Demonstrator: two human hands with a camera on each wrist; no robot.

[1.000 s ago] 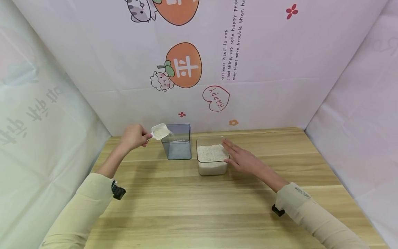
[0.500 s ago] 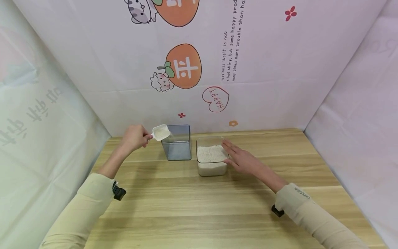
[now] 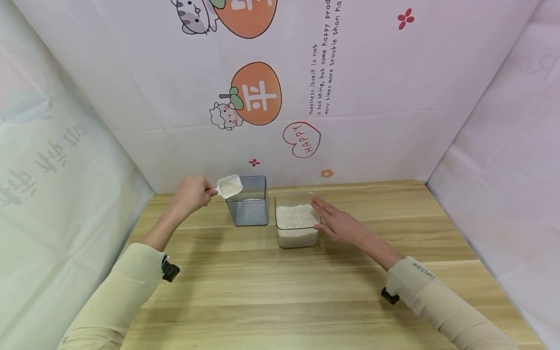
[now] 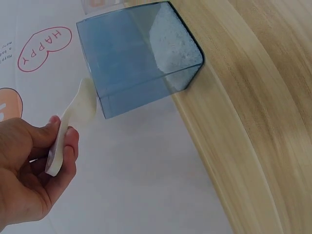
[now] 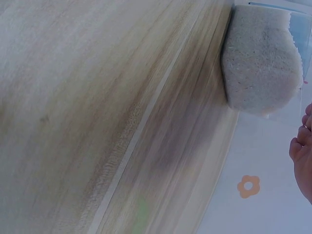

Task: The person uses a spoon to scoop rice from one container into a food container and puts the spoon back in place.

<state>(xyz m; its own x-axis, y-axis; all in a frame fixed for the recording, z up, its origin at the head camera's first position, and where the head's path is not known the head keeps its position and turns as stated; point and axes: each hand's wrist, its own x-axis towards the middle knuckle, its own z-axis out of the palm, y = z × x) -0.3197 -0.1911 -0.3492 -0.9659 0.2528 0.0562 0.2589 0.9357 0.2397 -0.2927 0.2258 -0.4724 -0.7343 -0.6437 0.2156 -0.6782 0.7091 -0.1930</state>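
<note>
My left hand [image 3: 191,197] pinches the handle of a white scoop [image 3: 230,186] between thumb and fingers. Pale grainy powder lies in the scoop, which hovers over the left rim of a blue-tinted clear container [image 3: 250,214]. Seen from the left wrist, the scoop [image 4: 84,103] is side-on beside the container's mouth, and a shallow white layer [image 4: 171,44] covers the container's bottom. To the right, a clear container [image 3: 298,238] holds much more of the off-white grainy stuff [image 3: 297,217]. My right hand [image 3: 343,226] rests its extended fingers on that container's right rim.
Both containers stand side by side near the back of a wooden table [image 3: 280,296], a narrow gap between them. Close behind rises a white printed sheet [image 3: 372,121]. More white sheets [image 3: 57,160] bound the left and right sides.
The scoop has shifted slightly right, farther over the blue-tinted container. A faint trickle of grains at its lip earlier no longer shows. My right hand stays at the other rim.
</note>
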